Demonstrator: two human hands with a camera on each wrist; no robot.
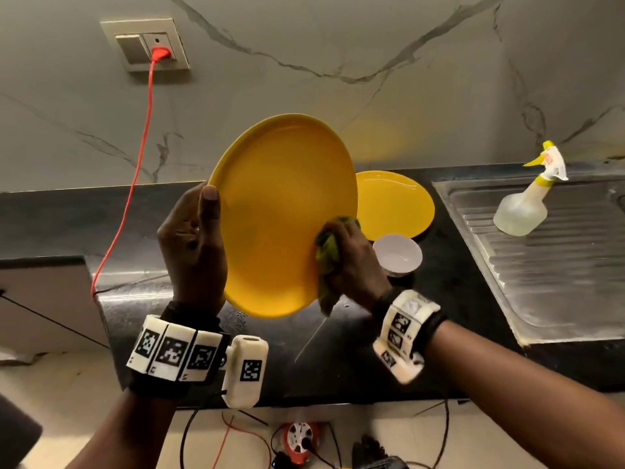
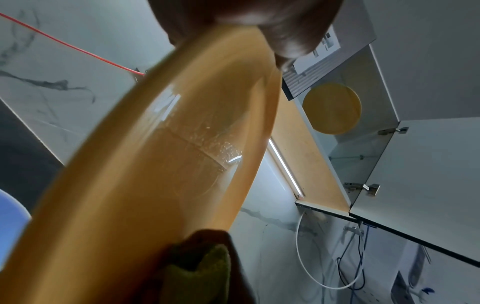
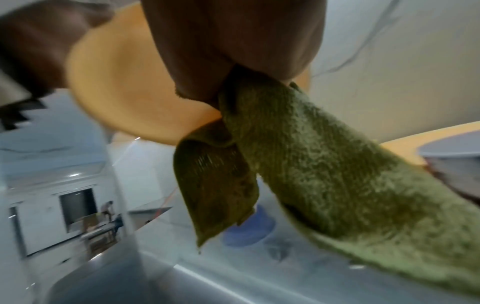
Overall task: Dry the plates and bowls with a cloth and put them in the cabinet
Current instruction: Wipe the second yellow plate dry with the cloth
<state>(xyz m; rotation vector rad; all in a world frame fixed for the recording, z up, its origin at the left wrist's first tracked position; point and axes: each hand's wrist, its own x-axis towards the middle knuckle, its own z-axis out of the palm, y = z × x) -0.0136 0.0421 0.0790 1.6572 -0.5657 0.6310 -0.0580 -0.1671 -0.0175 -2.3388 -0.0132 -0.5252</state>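
A yellow plate is held up on edge above the black counter. My left hand grips its left rim, thumb on the inner face. My right hand holds a bunched green cloth against the plate's right rim. The left wrist view shows water droplets on the plate and the cloth at its lower edge. In the right wrist view the cloth hangs from my fingers. A second yellow plate and a white bowl sit on the counter behind.
A steel sink drainboard lies at the right with a spray bottle on it. An orange cable runs from the wall socket. Overhead, an open cabinet has a yellow plate on its glass shelf.
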